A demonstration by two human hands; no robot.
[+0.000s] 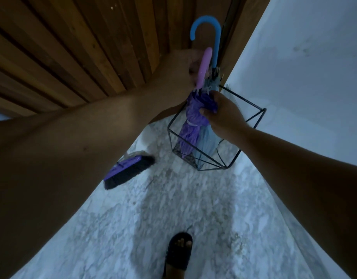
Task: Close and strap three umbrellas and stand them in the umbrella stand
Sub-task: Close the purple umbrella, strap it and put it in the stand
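From the head view I look down at a wire stand (252,119) on the marble floor (173,208), close to the corner where a slatted wooden door (73,47) meets the pale wall (314,67). Two closed umbrellas are already in the stand, side by side and touching. The purple umbrella (188,133) has a white strap around its folded canopy and a pink handle (203,67) rising above the rim. The blue umbrella (209,137) sits just to its right, and its blue hooked handle (206,31) reaches higher, in front of the door frame.

My right hand (222,113) grasps the bunched top of the purple canopy, thumb and fingers curled round the fabric. My left hand (179,73) is at the pink handle, with fingers behind it; I cannot tell whether they actually hold it.

A purple brush (129,170) with black bristles lies on the floor left of the stand, well apart. A sandalled foot (178,252) shows at the bottom edge.
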